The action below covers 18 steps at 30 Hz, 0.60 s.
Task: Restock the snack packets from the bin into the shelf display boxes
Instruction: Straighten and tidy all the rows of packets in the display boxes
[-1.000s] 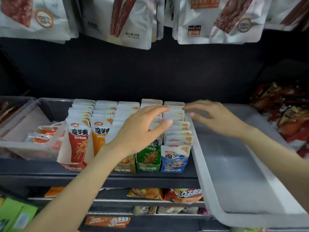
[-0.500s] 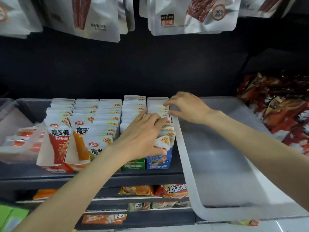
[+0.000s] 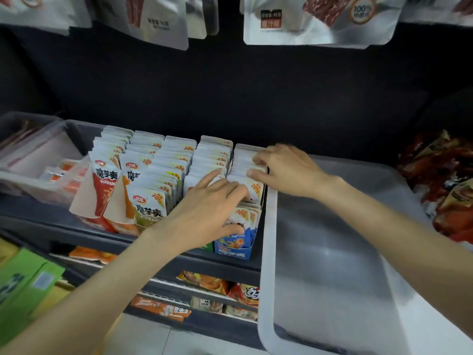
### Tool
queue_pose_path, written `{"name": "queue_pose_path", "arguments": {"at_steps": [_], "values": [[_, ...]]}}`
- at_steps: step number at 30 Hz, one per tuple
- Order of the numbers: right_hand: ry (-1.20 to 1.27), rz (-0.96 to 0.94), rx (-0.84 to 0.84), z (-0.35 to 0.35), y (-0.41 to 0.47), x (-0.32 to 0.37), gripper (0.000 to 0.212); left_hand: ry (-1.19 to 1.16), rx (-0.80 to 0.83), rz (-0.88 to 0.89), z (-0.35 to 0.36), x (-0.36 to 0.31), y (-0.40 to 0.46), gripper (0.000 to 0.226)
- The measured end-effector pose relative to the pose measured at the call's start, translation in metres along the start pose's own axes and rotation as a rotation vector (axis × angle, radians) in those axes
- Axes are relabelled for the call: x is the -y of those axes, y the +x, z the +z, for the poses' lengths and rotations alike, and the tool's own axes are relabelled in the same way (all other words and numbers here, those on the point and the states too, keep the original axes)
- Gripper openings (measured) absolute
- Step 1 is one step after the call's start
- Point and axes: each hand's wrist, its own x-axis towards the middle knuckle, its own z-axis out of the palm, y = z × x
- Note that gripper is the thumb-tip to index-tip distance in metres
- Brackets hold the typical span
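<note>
Five display boxes of white snack packets stand side by side on the dark shelf, from the red box [image 3: 101,193] on the left to the blue box [image 3: 236,245] on the right. My left hand [image 3: 210,213] lies over the front of the blue box's row, with thumb and fingers closed around its front snack packets [image 3: 252,190]. My right hand [image 3: 284,170] is at the back of the same row and pinches the packet tops [image 3: 243,156] between thumb and fingertips. The translucent white bin [image 3: 267,252] sits right beside the blue box; I see no packets inside it.
A clear tray [image 3: 38,175] holding a few orange packets sits to the left of the boxes. Red and brown snack bags [image 3: 440,180] pile up on the right. White pouches [image 3: 317,19] hang overhead. Lower shelves hold more snacks [image 3: 204,280]; green cartons [image 3: 23,283] stand at lower left.
Both hands have come down onto the rightmost row. The left hand moved right from above the middle rows to the blue box's front packets, and the right hand's fingers closed on the back packets.
</note>
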Motion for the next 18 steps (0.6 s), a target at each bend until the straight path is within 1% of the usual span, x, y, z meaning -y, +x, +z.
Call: {"name": "queue_pose_path", "arguments": {"at_steps": [2,5,9,11,12,13,14,16,17,18], "values": [[0.063,-0.005,0.064,0.001,0.002,0.002,0.044,0.002,-0.009,-0.004,0.001,-0.001,0.0,0.06],[-0.004,0.001,0.144,0.005,0.005,0.007,0.041,0.017,-0.033,-0.007,0.003,-0.001,-0.001,0.061],[0.025,0.002,0.137,0.007,0.005,0.013,0.034,0.031,-0.093,0.008,0.005,-0.001,-0.001,0.063],[0.087,0.031,0.094,0.008,0.002,0.016,0.025,0.053,-0.105,0.024,0.004,0.0,-0.002,0.067],[0.127,0.051,0.069,0.009,0.001,0.017,0.017,0.054,-0.079,0.031,0.001,0.0,-0.001,0.07],[0.149,0.065,0.039,0.009,-0.001,0.02,0.015,0.051,-0.037,0.032,-0.001,-0.001,-0.002,0.075],[0.146,0.082,0.017,0.008,-0.003,0.023,0.021,0.055,0.012,0.027,-0.002,-0.001,-0.002,0.081],[0.078,0.103,-0.063,0.007,-0.005,0.026,0.025,0.106,0.094,0.027,-0.003,0.001,-0.003,0.09],[0.024,0.084,-0.123,0.006,-0.006,0.027,0.022,0.115,0.119,0.029,-0.004,0.001,-0.003,0.089],[-0.034,0.042,-0.195,0.007,-0.007,0.027,0.018,0.097,0.105,0.036,-0.003,0.0,-0.004,0.087]]}}
